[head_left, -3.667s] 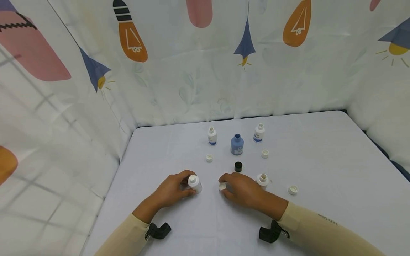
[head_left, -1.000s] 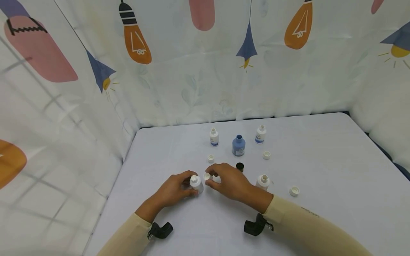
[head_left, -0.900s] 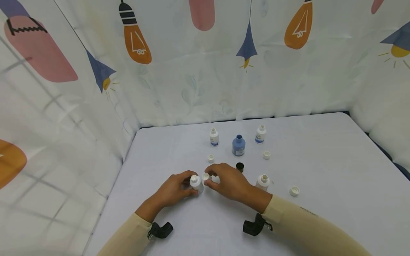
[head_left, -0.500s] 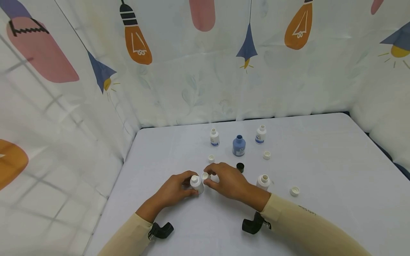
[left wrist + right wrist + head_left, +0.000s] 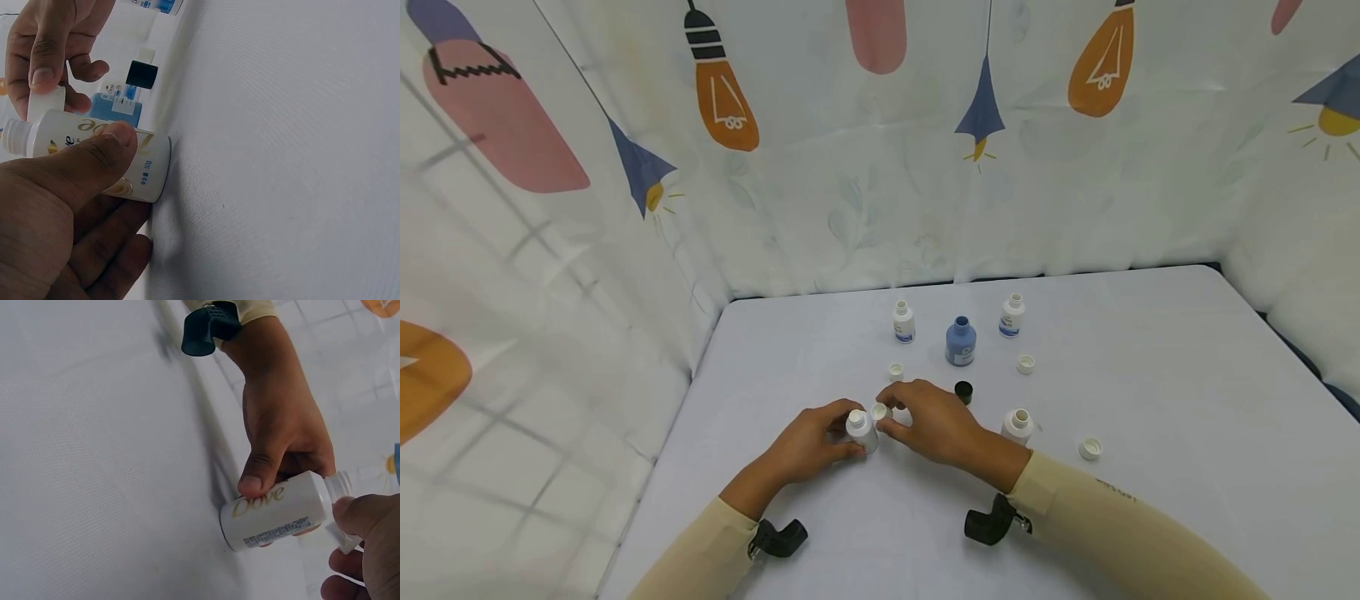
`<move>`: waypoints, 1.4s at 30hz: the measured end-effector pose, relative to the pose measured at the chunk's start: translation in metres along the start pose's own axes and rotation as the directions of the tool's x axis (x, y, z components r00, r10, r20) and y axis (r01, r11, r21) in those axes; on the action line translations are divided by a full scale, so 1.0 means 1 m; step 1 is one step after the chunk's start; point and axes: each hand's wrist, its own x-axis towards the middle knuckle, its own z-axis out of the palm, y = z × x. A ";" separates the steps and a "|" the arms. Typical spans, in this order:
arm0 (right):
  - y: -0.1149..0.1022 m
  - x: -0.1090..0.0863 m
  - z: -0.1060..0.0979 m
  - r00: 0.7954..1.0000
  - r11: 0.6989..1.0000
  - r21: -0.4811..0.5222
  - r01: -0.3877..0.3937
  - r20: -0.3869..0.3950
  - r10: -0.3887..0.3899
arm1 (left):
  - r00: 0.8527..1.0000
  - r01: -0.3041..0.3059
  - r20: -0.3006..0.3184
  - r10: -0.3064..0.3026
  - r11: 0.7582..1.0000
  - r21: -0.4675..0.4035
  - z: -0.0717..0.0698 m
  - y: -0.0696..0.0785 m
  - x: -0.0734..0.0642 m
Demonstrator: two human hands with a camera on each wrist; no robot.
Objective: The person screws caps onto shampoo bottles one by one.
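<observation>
My left hand grips a small white Dove bottle by its sides, the thumb across the label in the left wrist view. The bottle stands upright on the table, its threaded neck bare. My right hand pinches a white screw cap between thumb and fingers. This cap sits just right of the bottle's shoulder, beside the neck rather than over it. In the right wrist view, the bottle's label faces the camera, and my right thumb overlaps the neck.
Farther back stand two white uncapped bottles and a blue uncapped bottle. White caps and a black cap lie before them. Another uncapped white bottle stands behind my right forearm, with a cap to its right.
My right hand has carried the white cap leftward from the table to beside the bottle, inching closer over the last second. My left hand keeps its grip on the bottle.
</observation>
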 end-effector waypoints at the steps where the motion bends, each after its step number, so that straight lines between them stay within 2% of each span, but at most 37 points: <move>1: 0.000 0.000 0.000 1.000 1.000 -0.001 -0.001 0.000 0.001 | 1.000 0.001 0.001 -0.001 1.000 0.002 0.000 0.000 0.000; 18: -0.007 0.003 0.001 1.000 1.000 0.012 0.005 0.010 -0.006 | 1.000 -0.011 0.010 0.011 0.999 -0.037 -0.002 0.001 0.001; 42: -0.009 0.004 0.002 0.998 0.998 -0.009 0.056 -0.042 -0.056 | 0.999 -0.032 0.008 0.032 0.999 -0.013 -0.002 0.000 -0.001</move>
